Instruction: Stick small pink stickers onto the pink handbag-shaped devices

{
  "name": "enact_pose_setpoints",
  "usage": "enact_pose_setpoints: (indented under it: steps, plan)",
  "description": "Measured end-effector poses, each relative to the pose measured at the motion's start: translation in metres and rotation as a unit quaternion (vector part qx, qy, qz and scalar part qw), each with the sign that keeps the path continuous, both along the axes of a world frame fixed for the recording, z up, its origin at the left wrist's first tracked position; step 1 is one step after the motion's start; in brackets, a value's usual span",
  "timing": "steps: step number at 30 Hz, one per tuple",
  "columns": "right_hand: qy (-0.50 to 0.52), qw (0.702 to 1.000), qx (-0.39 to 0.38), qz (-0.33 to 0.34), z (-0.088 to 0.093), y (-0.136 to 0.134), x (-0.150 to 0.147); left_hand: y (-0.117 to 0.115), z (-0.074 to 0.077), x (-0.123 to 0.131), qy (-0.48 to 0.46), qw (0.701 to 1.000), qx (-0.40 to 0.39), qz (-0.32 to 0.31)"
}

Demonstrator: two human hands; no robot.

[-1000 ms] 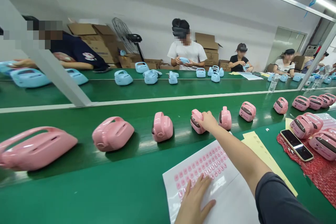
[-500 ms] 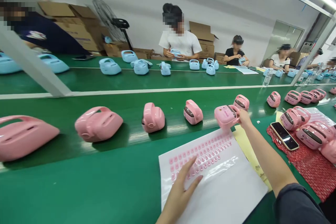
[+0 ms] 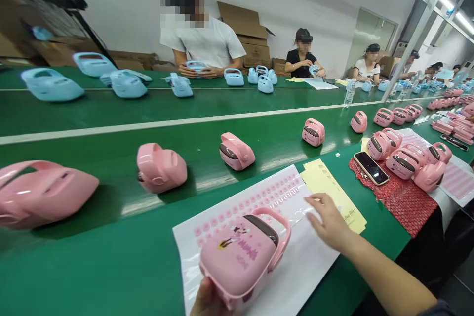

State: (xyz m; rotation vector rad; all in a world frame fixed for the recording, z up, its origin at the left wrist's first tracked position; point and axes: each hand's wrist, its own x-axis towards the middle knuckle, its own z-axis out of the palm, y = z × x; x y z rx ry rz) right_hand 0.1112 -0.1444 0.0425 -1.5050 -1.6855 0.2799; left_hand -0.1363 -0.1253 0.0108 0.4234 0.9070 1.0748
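My left hand (image 3: 208, 300) grips the lower end of a pink plastic unit with a carry handle (image 3: 237, 256). It has a dark glossy panel and a printed cartoon figure, and it hangs over a white sheet of small pink stickers (image 3: 303, 261). Most of my left fingers are hidden under the unit. My right hand (image 3: 328, 222) hovers over the sheet's right edge, fingers apart and holding nothing, close to yellow paper (image 3: 329, 182).
More pink units (image 3: 237, 151) stand in a row on the green bench. A phone (image 3: 371, 168) and several pink units lie on red bubble wrap (image 3: 411, 207) at right. Across the bench, co-workers handle blue units (image 3: 128, 84); a plastic bottle (image 3: 349, 92) stands nearby.
The pink unit has come from the row toward me, passing from my right hand to my left. My right hand has let go and drawn back. The view has turned right.
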Motion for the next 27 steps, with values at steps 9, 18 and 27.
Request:
enact_pose_setpoints:
  steps: [9, 18, 27]
  plan:
    - [-0.068, 0.982, -0.045, -0.173, -0.038, -0.025, 0.073, 0.011, 0.031, 0.012, -0.013, 0.998, 0.022, 0.052]
    - [0.055, 0.978, -0.084, -0.181, -0.032, -0.021, 0.064, 0.007, 0.034, 0.015, -0.022, 0.997, 0.032, 0.061]
    - [0.259, 0.940, -0.197, -0.107, -0.012, -0.023, 0.078, 0.010, 0.051, 0.008, -0.081, 0.996, 0.000, 0.047]
